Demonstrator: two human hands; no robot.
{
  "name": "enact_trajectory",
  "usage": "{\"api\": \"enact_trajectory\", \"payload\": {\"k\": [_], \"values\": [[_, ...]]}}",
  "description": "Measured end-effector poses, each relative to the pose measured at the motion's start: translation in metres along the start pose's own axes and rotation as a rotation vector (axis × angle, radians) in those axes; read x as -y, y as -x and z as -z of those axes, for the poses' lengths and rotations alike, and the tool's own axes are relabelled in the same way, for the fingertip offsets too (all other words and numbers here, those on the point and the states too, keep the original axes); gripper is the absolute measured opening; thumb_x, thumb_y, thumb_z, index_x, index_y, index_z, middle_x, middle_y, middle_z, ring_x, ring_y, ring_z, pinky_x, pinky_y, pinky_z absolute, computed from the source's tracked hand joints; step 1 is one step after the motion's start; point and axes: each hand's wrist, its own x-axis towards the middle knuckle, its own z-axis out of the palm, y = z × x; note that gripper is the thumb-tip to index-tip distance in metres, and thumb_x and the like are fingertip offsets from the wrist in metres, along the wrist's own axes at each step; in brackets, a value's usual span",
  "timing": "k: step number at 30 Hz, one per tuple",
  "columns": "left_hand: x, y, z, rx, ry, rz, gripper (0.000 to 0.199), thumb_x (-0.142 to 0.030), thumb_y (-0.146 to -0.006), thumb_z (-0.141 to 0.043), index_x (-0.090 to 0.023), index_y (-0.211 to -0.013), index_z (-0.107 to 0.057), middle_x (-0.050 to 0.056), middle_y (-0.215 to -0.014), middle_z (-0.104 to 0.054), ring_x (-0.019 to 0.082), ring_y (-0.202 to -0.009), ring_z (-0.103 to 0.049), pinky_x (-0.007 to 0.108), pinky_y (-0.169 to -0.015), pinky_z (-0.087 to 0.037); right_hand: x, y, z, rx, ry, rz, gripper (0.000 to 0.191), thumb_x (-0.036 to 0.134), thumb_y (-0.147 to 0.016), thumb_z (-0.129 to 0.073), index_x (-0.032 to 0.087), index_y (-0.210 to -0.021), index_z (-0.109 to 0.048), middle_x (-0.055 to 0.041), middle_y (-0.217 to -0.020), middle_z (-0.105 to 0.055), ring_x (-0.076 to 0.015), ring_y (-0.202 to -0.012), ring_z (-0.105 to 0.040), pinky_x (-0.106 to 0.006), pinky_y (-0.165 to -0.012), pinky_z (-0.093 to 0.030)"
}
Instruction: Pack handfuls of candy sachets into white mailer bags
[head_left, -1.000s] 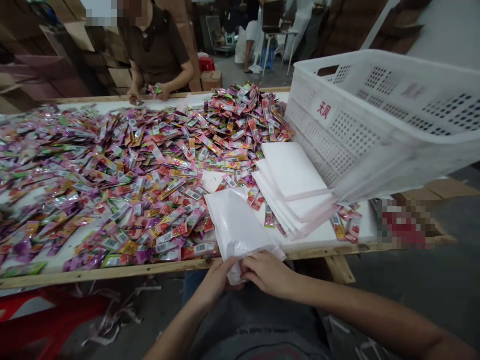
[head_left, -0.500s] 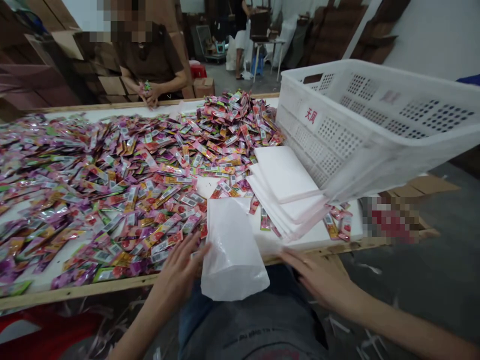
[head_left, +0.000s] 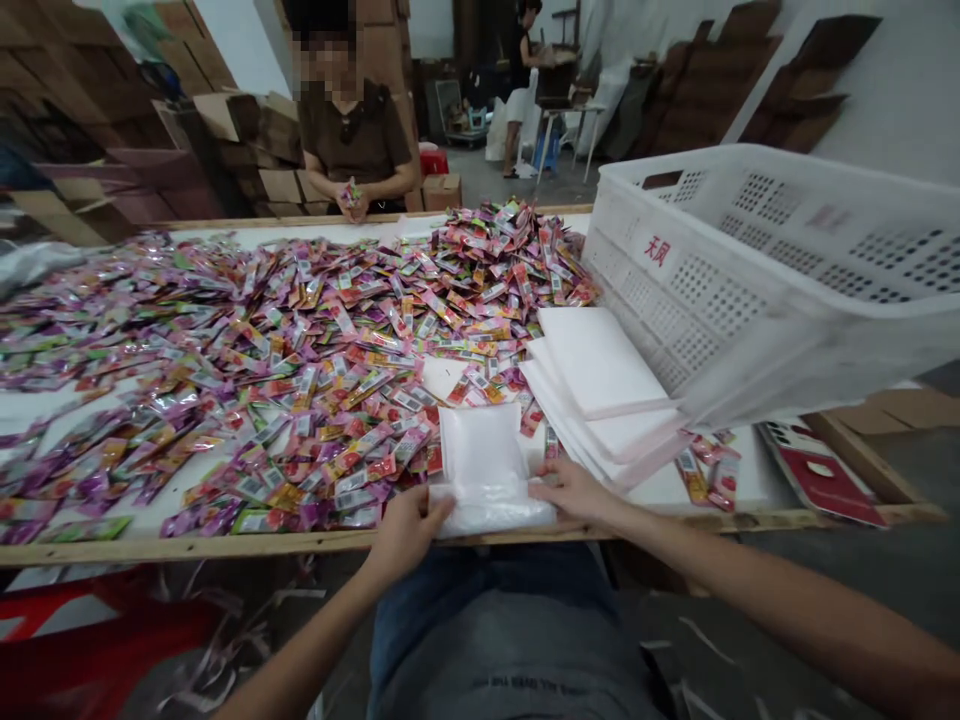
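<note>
A white, partly see-through plastic bag (head_left: 484, 450) lies at the table's front edge, its near end folded back over itself. My left hand (head_left: 411, 530) pinches the fold's left corner between thumb and fingers. At the right corner, my right hand (head_left: 576, 492) holds the fold in the same way. Just beyond and to the left spreads a big heap of small printed sachets (head_left: 330, 350), pink, purple, orange and green. A stack of flat white bags (head_left: 600, 365) rests to the right of the bag, close to my right hand.
A white perforated plastic crate (head_left: 697, 290) stands tilted on the right, behind the stack. The table's wooden edge (head_left: 225, 547) runs along the front. Across the table a person (head_left: 356, 150) holds sachets. A red-and-white printed item (head_left: 821, 475) lies at the right end.
My hands have moved in from beside the bag and taken hold of its near end. That end, which hung over the table edge, is now folded back onto the bag.
</note>
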Motion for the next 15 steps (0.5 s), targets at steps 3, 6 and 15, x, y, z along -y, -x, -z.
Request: {"api": "enact_trajectory", "payload": {"k": [3, 6, 15], "values": [[-0.011, -0.004, 0.006, 0.145, 0.424, 0.339, 0.035, -0.037, -0.055, -0.076, -0.015, -0.077, -0.059, -0.002, -0.061, -0.058, 0.011, -0.054, -0.050, 0.021, -0.051, -0.036, 0.028, -0.003, 0.003, 0.284, -0.329, -0.208, 0.027, 0.031, -0.060, -0.074, 0.013, -0.076, -0.061, 0.0003, -0.065, -0.062, -0.0106, -0.058, -0.056, -0.022, -0.056, -0.046], [-0.022, 0.011, 0.007, 0.476, 0.950, 0.596, 0.045, -0.039, -0.049, -0.079, -0.012, -0.082, -0.065, 0.003, -0.065, -0.064, 0.012, -0.056, -0.055, 0.022, -0.054, -0.042, 0.047, 0.011, -0.004, 0.255, -0.543, -0.151, 0.037, 0.041, -0.055, -0.077, 0.015, -0.076, -0.063, -0.0024, -0.071, -0.065, -0.0112, -0.059, -0.057, -0.022, -0.057, -0.045], [-0.042, 0.011, 0.053, 0.333, 1.119, 0.345, 0.053, -0.018, -0.039, -0.073, -0.011, -0.091, -0.065, 0.009, -0.079, -0.070, 0.019, -0.065, -0.062, 0.025, -0.056, -0.047, 0.055, 0.037, 0.003, 0.289, -0.262, 0.156, 0.050, 0.065, -0.060, -0.065, 0.016, -0.067, -0.062, 0.0001, -0.061, -0.053, -0.0100, -0.053, -0.045, -0.023, -0.052, -0.036]]}}
